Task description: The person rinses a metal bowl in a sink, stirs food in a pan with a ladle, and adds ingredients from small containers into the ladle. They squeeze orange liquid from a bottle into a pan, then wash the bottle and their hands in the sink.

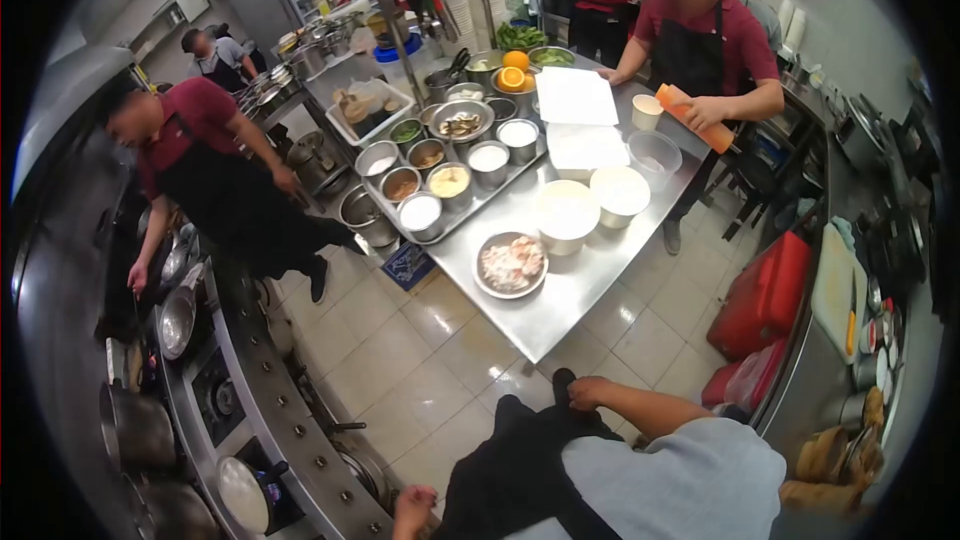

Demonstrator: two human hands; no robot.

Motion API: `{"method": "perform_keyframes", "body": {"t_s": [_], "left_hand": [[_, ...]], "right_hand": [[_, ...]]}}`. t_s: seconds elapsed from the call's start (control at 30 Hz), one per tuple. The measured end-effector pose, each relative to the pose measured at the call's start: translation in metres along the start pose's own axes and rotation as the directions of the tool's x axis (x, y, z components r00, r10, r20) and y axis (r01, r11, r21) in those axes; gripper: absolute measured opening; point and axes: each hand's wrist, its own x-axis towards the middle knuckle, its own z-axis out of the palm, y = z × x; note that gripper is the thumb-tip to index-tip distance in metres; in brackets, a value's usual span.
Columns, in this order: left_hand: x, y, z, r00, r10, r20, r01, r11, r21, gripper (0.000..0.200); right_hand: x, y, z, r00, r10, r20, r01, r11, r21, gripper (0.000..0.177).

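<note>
My left hand (415,510) is low at the bottom edge, beside the stove front, its fingers curled in with nothing seen in them. My right hand (588,392) hangs in front of my dark apron, fingers closed and no object showing. Nearest my right hand is the corner of a steel table (532,332). On that table stand a bowl of pale pink chopped food (512,264) and two white-topped round tubs (567,212). Close to my left hand, a frying pan (243,495) with a white inside sits on the stove.
A tray (470,225) holds several steel containers of ingredients. Across the table a co-worker (690,50) grips an orange sheet-like item (695,118). Another co-worker (215,160) stands at the stove, left. A red cooler box (760,297) and a counter with a knife (852,315) are to the right.
</note>
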Motion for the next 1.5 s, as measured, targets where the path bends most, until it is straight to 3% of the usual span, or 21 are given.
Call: {"method": "perform_keyframes", "body": {"t_s": [0.17, 0.27, 0.33, 0.5, 0.57, 0.6, 0.63, 0.7, 0.77, 0.83, 0.93, 1.0, 1.07, 1.1, 1.13, 1.17, 1.2, 1.27, 1.4, 1.47, 1.5], "left_hand": [[0.037, 0.167, 0.030, 0.954, 0.157, -0.255, -0.170, 0.985, -0.030, 0.008], [0.057, 0.209, 0.053, 0.956, 0.184, -0.228, -0.196, 0.980, -0.031, 0.014], [0.081, 0.185, 0.067, 0.963, 0.178, -0.204, -0.186, 0.982, -0.021, 0.013], [0.114, 0.044, 0.104, 0.983, -0.183, 0.019, 0.181, 0.981, 0.062, 0.004], [0.083, 0.039, 0.126, 0.989, -0.140, -0.040, 0.134, 0.769, 0.626, 0.030], [0.085, -0.007, 0.126, 0.978, -0.198, 0.061, 0.056, 0.534, 0.844, 0.035], [0.100, -0.125, 0.124, 0.947, -0.321, -0.003, 0.213, 0.619, 0.756, 0.030], [0.066, -0.123, 0.128, 0.900, -0.436, -0.021, 0.296, 0.574, 0.763, 0.030], [0.052, -0.120, 0.133, 0.872, -0.488, -0.025, 0.344, 0.576, 0.741, 0.030], [0.047, -0.116, 0.129, 0.870, -0.493, -0.013, 0.340, 0.580, 0.741, 0.030], [0.062, -0.101, 0.121, 0.892, -0.452, 0.006, 0.298, 0.597, 0.745, 0.031], [0.087, -0.085, 0.102, 0.939, -0.345, 0.020, 0.210, 0.617, 0.758, 0.031], [0.100, -0.008, 0.097, 0.991, 0.000, 0.132, -0.099, 0.656, 0.748, 0.031], [0.093, 0.068, 0.113, 0.998, 0.012, 0.069, -0.043, 0.884, 0.466, 0.031], [0.115, 0.040, 0.100, 0.998, -0.023, 0.053, 0.013, 0.983, 0.182, 0.027], [0.124, 0.063, 0.099, 0.999, 0.047, 0.025, -0.050, 0.989, 0.141, 0.025], [0.127, 0.100, 0.104, 0.996, 0.085, -0.016, -0.082, 0.990, 0.114, 0.021], [0.132, 0.159, 0.115, 0.984, 0.158, -0.080, -0.152, 0.985, 0.077, 0.015], [0.121, 0.281, 0.172, 0.963, 0.270, -0.024, -0.271, 0.961, -0.056, 0.014], [0.114, 0.322, 0.199, 0.897, 0.419, 0.139, -0.422, 0.907, -0.005, 0.014], [0.114, 0.341, 0.214, 0.845, 0.485, 0.227, -0.501, 0.865, 0.016, 0.014]], "right_hand": [[0.026, 0.084, -0.022, 0.999, -0.018, -0.032, 0.018, 1.000, -0.014, 0.033], [0.033, 0.120, -0.032, 0.996, 0.025, -0.088, -0.021, 0.999, 0.045, 0.034], [0.031, 0.141, -0.036, 0.991, 0.053, -0.120, -0.044, 0.996, 0.082, 0.034], [0.017, 0.171, -0.028, 0.978, 0.071, -0.197, -0.017, 0.965, 0.263, 0.031], [-0.007, 0.172, -0.027, 0.967, 0.095, -0.234, -0.020, 0.952, 0.306, 0.031], [-0.017, 0.172, -0.029, 0.953, 0.126, -0.276, -0.022, 0.935, 0.353, 0.030], [-0.017, 0.176, -0.024, 0.952, 0.137, -0.275, -0.030, 0.932, 0.360, 0.030], [-0.024, 0.188, -0.005, 0.911, 0.151, -0.384, 0.050, 0.883, 0.466, 0.030], [-0.030, 0.196, -0.008, 0.890, 0.264, -0.372, -0.031, 0.849, 0.528, 0.040], [-0.040, 0.205, -0.009, 0.467, 0.488, -0.738, 0.047, 0.819, 0.572, 0.056], [-0.121, 0.193, -0.128, -0.142, 0.648, -0.748, 0.126, 0.761, 0.636, 0.091], [-0.157, 0.201, -0.178, -0.306, 0.498, -0.812, 0.124, 0.866, 0.484, 0.096], [-0.160, 0.206, -0.211, -0.265, 0.389, -0.882, 0.146, 0.921, 0.362, 0.098], [-0.155, 0.203, -0.222, -0.251, 0.382, -0.889, 0.151, 0.923, 0.354, 0.098], [-0.147, 0.196, -0.232, -0.173, 0.346, -0.922, 0.375, 0.889, 0.263, 0.090], [-0.139, 0.185, -0.239, -0.104, 0.292, -0.951, 0.583, 0.792, 0.179, 0.083], [-0.138, 0.166, -0.245, -0.087, 0.279, -0.956, 0.593, 0.786, 0.175, 0.083], [-0.139, 0.125, -0.250, 0.106, 0.377, -0.920, 0.811, 0.503, 0.300, 0.061], [-0.088, 0.112, -0.223, 0.158, 0.234, -0.959, 0.724, 0.633, 0.273, 0.051], [-0.079, 0.095, -0.219, 0.415, 0.272, -0.868, 0.675, 0.547, 0.495, 0.040], [-0.074, 0.092, -0.216, 0.432, 0.252, -0.866, 0.677, 0.544, 0.497, 0.040]]}}
